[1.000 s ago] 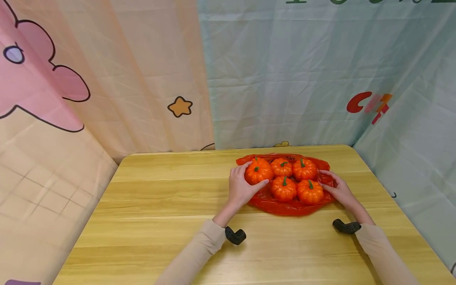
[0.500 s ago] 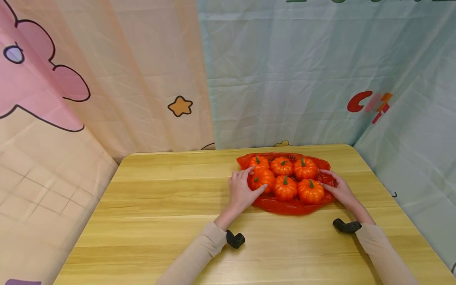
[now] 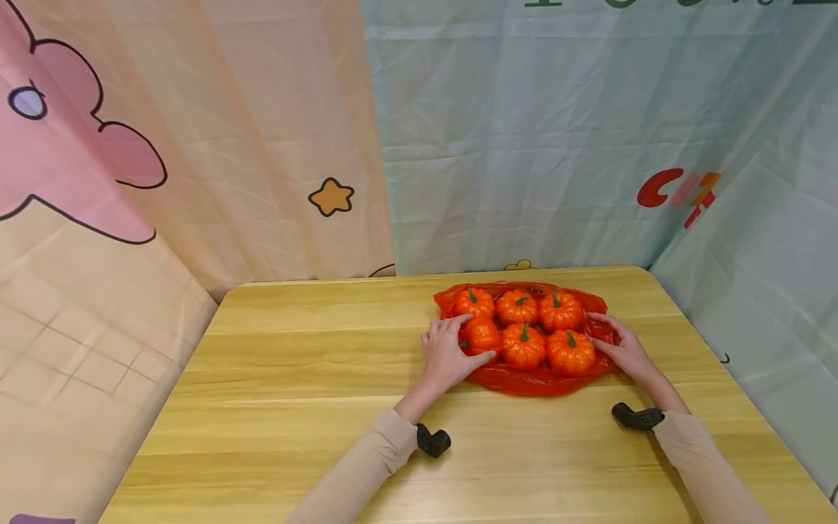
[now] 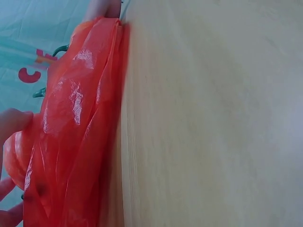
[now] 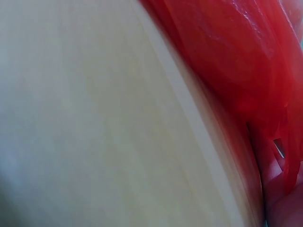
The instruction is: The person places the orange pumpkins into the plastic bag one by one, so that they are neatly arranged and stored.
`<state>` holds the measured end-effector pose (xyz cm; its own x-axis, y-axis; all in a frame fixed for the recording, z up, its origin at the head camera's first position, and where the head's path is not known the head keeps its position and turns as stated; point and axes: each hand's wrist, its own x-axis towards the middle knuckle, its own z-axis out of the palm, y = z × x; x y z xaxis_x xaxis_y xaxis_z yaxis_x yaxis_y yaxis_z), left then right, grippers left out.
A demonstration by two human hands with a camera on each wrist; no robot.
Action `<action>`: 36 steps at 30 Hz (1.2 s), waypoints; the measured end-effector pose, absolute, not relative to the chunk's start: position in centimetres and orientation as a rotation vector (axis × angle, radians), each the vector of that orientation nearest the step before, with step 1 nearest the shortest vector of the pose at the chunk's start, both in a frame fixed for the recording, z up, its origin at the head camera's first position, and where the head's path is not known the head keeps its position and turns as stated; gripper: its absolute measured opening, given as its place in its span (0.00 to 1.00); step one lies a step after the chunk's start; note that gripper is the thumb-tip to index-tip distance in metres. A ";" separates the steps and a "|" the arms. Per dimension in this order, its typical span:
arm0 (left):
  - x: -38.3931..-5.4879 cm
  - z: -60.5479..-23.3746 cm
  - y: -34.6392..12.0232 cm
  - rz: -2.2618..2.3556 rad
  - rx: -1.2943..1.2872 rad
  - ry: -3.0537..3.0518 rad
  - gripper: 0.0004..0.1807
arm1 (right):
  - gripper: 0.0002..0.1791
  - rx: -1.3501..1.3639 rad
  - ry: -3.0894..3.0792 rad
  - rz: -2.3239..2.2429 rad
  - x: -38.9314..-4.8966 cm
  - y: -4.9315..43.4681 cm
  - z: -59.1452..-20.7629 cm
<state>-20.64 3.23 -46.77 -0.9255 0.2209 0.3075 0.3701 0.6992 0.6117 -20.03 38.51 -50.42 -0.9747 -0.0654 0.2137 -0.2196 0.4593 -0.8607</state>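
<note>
A red plastic bag (image 3: 524, 384) lies spread on the table under several small orange pumpkins with green stems. My left hand (image 3: 448, 353) grips a pumpkin (image 3: 482, 335) at the bag's front left corner, fingers behind it and thumb in front. That pumpkin lies tipped, its stem toward the left. Behind it stands an upright pumpkin (image 3: 474, 301). In the left wrist view, the thumb (image 4: 14, 122) reaches over the bag's side onto the held pumpkin. My right hand (image 3: 625, 348) holds the bag's right end beside the pumpkins; in the right wrist view, red film (image 5: 292, 165) crosses its fingers.
The wooden table (image 3: 294, 407) reaches back to a printed fabric curtain (image 3: 511, 145), with another curtain side (image 3: 772, 240) along the right. Black wrist-worn devices (image 3: 433, 441) sit at both sleeve cuffs.
My left hand has brought its pumpkin forward from over the back left one to the front left corner and turned it, stem now leftward. The right hand stays in place.
</note>
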 end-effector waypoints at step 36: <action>-20.6 -45.3 4.5 -0.332 -0.528 -2.769 0.42 | 0.28 0.233 -2.580 1.516 -20.1 38.6 -50.5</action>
<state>-20.57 4.52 -45.33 -0.8867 0.3197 0.3341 0.3895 0.9057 0.1672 -20.14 38.62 -50.47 -0.9781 -0.0625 0.1983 -0.2036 0.4803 -0.8531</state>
